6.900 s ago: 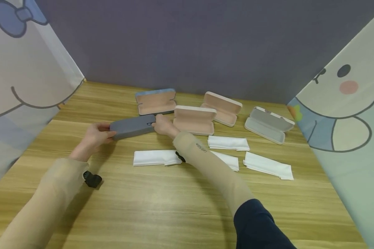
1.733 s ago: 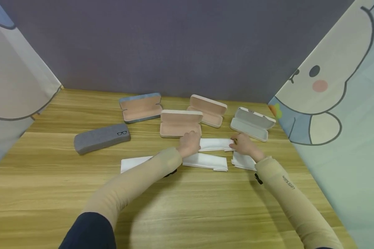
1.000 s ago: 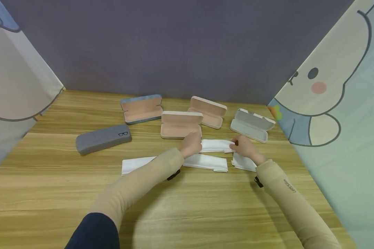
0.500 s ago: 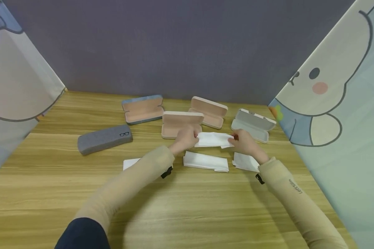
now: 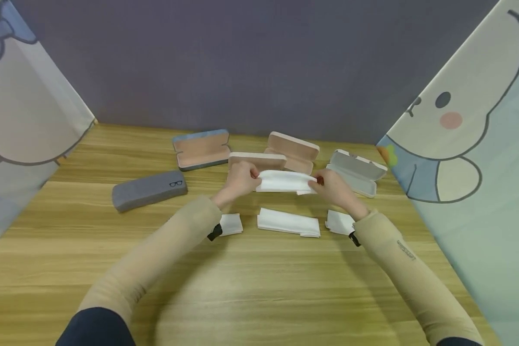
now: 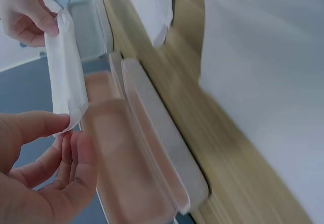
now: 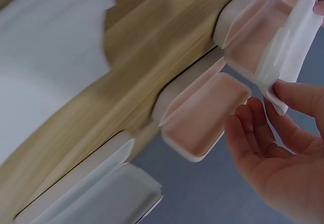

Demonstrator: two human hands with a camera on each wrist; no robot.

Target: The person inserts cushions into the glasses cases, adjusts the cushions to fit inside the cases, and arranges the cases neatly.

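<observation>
In the head view, a folded white cloth (image 5: 285, 180) is held up above the table by both hands. My left hand (image 5: 240, 182) pinches its left end between thumb and fingers, and my right hand (image 5: 335, 189) pinches the right end. Both wrist views show the thumbs pressed on the cloth ends, with the cloth (image 6: 67, 77) stretched between the hands. Just behind it stands an open white glasses case (image 5: 264, 160) with pink lining, its lower part largely hidden by cloth and hand. The lining of this case (image 6: 126, 168) fills the middle of the left wrist view.
More open glasses cases stand at the back: a blue one (image 5: 202, 150), another pink-lined one (image 5: 290, 150) and a grey-lined one (image 5: 355, 173). A closed grey case (image 5: 149, 191) lies left. Three folded cloths lie in front: left (image 5: 232, 224), middle (image 5: 289, 223), right (image 5: 339, 222), the outer two partly covered by arms.
Earlier both hands were on the closed grey case, which now lies farther left, untouched. They then gripped the back cloth's ends and have lifted it off the table toward the pink-lined case.
</observation>
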